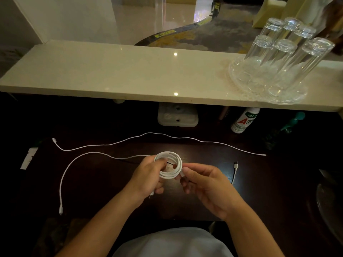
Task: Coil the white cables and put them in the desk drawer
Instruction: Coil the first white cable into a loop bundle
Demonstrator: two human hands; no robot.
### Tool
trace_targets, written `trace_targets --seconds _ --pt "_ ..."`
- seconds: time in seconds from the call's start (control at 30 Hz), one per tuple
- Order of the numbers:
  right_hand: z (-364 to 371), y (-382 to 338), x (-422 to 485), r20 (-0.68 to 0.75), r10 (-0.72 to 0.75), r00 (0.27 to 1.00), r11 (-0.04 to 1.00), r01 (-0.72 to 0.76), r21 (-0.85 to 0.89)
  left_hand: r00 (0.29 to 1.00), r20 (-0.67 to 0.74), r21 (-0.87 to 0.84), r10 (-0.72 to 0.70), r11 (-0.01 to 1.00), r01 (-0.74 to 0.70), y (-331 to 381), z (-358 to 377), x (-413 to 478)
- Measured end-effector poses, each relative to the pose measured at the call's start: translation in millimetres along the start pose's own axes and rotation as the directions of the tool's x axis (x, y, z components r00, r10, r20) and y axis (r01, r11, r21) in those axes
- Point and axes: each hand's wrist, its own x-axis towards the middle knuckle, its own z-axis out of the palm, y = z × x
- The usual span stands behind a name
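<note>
Cable ends mark the far left of the dark desk. Beside a white strip, the long cable starts at a plug and runs in a shallow wave along the desk's far side, its other tip well to the right. Nearer the person, a looped tail rises from its own plug, bends round and runs right to meet the coil, seemingly its unwound part. The left hand holds the coil's left side, fingers curled round the turns and thumb on top; a small plug pokes out beneath the palm. The coil, several white turns in a ring, sits over the desk's middle. The right hand pinches the ring's right edge between thumb and forefinger, the other fingers loosely bent. Just right of it a short cable lies on the desk. Farther back, a white bottle stands under the pale shelf, which carries upturned glasses on a clear tray.
</note>
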Motion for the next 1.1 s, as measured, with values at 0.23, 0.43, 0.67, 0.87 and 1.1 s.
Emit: trace_targets --seconds 0.23,0.43,0.67,0.87,1.1 --pt "-14 -1 0 0.010 0.085 0.996 0.995 -0.084 -0.060 0.997 0.067 0.094 -0.037 0.995 0.031 7 1 -3" --pt "-8 2 7 -0.040 0.018 0.999 0.998 -0.021 -0.052 0.999 0.043 0.177 -0.004 0.984 -0.004 6 7 -1" --pt "6 9 12 -0.055 0.092 0.994 0.965 -0.075 0.253 0.975 -0.065 0.520 0.214 0.841 -0.150 -2 7 -1" --pt "2 8 7 0.138 0.184 0.973 0.923 -0.220 0.316 0.914 -0.167 0.749 0.370 0.650 -0.126 -3 3 -7" --pt "16 12 7 -0.083 0.089 0.993 0.954 -0.061 0.293 0.896 -0.117 0.847 0.427 0.515 -0.135 -3 7 -14"
